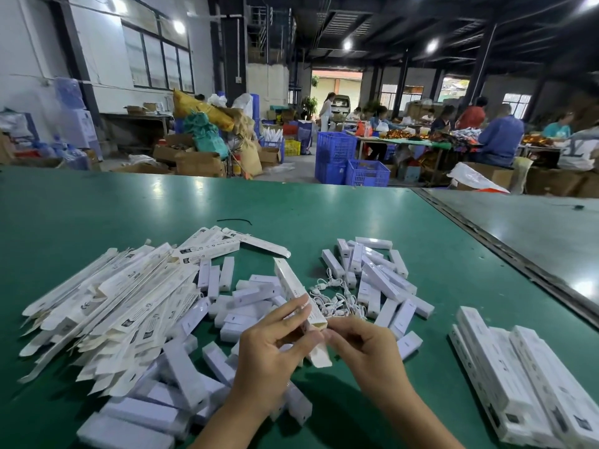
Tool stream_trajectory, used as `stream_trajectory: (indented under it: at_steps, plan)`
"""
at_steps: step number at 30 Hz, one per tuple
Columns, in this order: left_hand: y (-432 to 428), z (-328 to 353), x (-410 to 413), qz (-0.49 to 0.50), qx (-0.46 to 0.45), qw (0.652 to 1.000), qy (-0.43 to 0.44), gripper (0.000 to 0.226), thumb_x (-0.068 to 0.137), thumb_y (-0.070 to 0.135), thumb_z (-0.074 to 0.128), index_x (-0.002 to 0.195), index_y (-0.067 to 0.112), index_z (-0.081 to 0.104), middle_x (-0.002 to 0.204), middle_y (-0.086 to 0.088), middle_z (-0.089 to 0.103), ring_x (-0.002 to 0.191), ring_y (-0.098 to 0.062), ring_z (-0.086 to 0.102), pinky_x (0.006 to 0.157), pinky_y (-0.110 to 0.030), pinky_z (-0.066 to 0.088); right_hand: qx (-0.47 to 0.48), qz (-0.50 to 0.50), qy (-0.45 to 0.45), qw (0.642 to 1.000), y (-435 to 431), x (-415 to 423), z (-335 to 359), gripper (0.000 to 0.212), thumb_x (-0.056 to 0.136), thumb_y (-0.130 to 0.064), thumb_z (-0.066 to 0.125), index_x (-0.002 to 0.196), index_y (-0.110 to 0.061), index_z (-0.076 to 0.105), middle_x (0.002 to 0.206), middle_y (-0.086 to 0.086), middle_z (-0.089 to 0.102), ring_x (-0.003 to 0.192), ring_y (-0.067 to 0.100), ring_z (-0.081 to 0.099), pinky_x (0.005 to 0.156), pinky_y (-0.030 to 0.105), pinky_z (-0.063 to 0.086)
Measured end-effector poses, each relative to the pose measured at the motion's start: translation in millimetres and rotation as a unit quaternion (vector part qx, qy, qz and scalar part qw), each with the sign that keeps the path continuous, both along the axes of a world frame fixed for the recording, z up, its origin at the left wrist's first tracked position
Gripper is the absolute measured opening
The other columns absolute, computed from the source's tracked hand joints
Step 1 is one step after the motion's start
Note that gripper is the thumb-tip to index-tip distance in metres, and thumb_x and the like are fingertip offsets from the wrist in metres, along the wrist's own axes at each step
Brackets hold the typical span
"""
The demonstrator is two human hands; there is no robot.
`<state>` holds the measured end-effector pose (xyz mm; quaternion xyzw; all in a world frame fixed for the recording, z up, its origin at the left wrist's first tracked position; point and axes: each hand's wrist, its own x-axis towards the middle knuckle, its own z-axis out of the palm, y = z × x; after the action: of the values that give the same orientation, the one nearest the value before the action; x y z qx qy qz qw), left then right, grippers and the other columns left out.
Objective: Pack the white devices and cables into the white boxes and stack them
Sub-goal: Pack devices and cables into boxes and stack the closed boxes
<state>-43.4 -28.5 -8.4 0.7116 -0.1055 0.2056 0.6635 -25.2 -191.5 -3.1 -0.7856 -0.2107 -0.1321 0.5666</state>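
head view, left hand (272, 345): yours grips the near end of the open box (290, 281), index finger laid along its side.
right hand (366, 348): your curled fingertips pinch at that box's mouth, its flap hanging below.
open box: held above the worktop (97, 205), slanting away from you.
cables (337, 303): tangled on the worktop just beyond your hands.
devices (379, 280): heaped behind the cables; more lie under your left wrist.
flat boxes (113, 303): piled to your left.
packed boxes (525, 377): stacked side by side to your right.
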Motion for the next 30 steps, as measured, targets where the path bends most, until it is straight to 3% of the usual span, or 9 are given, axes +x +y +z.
stream_trajectory:
  at_steps: [4, 7, 11, 14, 16, 20, 22, 26, 30]
  plan:
    - [3, 1, 3, 0.007, 0.003, 1.000, -0.012, 0.039, 0.059, 0.033, 0.084, 0.096, 0.041, 0.075, 0.114, 0.022, 0.071, 0.109, -0.002, 0.067, 0.089, -0.020, 0.055, -0.043, -0.063, -0.127, 0.989, 3, -1, -6, 0.009, 0.080, -0.015, 0.078, 0.077, -0.018, 0.070, 0.072, -0.013, 0.069, 0.065, 0.004, 0.064, 0.059, 0.023, 0.054]
    - [7, 2, 2, -0.011, -0.015, 1.000, -0.012, 0.032, 0.061, 0.031, 0.085, 0.089, 0.043, 0.078, 0.112, 0.016, 0.073, 0.107, -0.004, 0.068, 0.086, -0.017, 0.054, -0.037, -0.031, -0.177, 0.983, 4, 1, -8, 0.015, 0.080, 0.000, 0.075, 0.077, -0.011, 0.065, 0.083, -0.008, 0.070, 0.094, 0.003, 0.068, 0.068, 0.023, 0.055]
    - [6, 2, 2, 0.000, -0.039, 0.999, -0.016, 0.030, 0.065, 0.023, 0.082, 0.089, 0.040, 0.079, 0.110, 0.012, 0.075, 0.103, -0.007, 0.070, 0.085, -0.018, 0.055, -0.056, 0.043, -0.212, 0.975, -1, 1, -7, 0.028, 0.076, 0.010, 0.060, 0.092, -0.012, 0.067, 0.113, -0.011, 0.069, 0.123, 0.009, 0.058, 0.085, 0.021, 0.053]
    - [10, 4, 5, 0.017, -0.072, 0.997, -0.011, 0.028, 0.064, 0.020, 0.081, 0.082, 0.041, 0.080, 0.107, 0.012, 0.075, 0.100, -0.009, 0.072, 0.081, -0.019, 0.057, -0.099, 0.091, -0.167, 0.977, 0, 0, -8, 0.039, 0.076, -0.007, 0.064, 0.110, -0.025, 0.060, 0.139, -0.017, 0.054, 0.131, 0.004, 0.049, 0.097, 0.020, 0.048]
    - [11, 4, 4, 0.005, -0.096, 0.995, 0.000, 0.029, 0.064, 0.014, 0.080, 0.081, 0.037, 0.081, 0.108, 0.010, 0.075, 0.100, -0.009, 0.072, 0.079, -0.017, 0.056, -0.103, 0.065, -0.184, 0.975, 4, 1, -11, 0.035, 0.081, -0.018, 0.070, 0.110, -0.032, 0.057, 0.142, -0.020, 0.051, 0.124, 0.000, 0.054, 0.095, 0.022, 0.050]
    - [7, 2, 1, -0.023, -0.113, 0.993, 0.016, 0.026, 0.072, 0.013, 0.074, 0.094, 0.026, 0.080, 0.113, 0.010, 0.074, 0.108, -0.009, 0.069, 0.081, -0.017, 0.055, -0.043, 0.011, -0.250, 0.967, 12, 1, -11, 0.010, 0.093, -0.029, 0.063, 0.103, -0.028, 0.063, 0.130, -0.012, 0.061, 0.092, -0.004, 0.066, 0.077, 0.016, 0.053]
    - [7, 1, 0, -0.022, -0.110, 0.994, 0.015, 0.023, 0.076, 0.015, 0.071, 0.095, 0.026, 0.079, 0.113, 0.010, 0.074, 0.106, -0.011, 0.070, 0.081, -0.019, 0.056, -0.035, -0.007, -0.233, 0.972, 14, -2, -10, 0.014, 0.093, -0.034, 0.062, 0.106, -0.034, 0.060, 0.123, -0.014, 0.065, 0.074, -0.002, 0.066, 0.068, 0.014, 0.052]
    - [6, 0, -2, -0.027, -0.109, 0.993, 0.021, 0.022, 0.078, 0.016, 0.069, 0.091, 0.031, 0.080, 0.115, 0.011, 0.073, 0.104, -0.011, 0.071, 0.081, -0.028, 0.060, -0.038, -0.054, -0.191, 0.979, 14, -5, -13, 0.027, 0.091, -0.056, 0.054, 0.114, -0.042, 0.053, 0.087, -0.007, 0.073, 0.056, 0.007, 0.065, 0.049, 0.032, 0.053]
    - [6, -1, -2, -0.027, -0.098, 0.995, 0.014, 0.023, 0.078, 0.018, 0.069, 0.096, 0.030, 0.079, 0.116, 0.012, 0.073, 0.105, -0.007, 0.070, 0.079, -0.023, 0.058, -0.034, -0.053, -0.227, 0.972, 17, -6, -11, 0.021, 0.093, -0.040, 0.063, 0.111, -0.031, 0.057, 0.110, -0.023, 0.067, 0.056, 0.003, 0.065, 0.049, 0.026, 0.053]
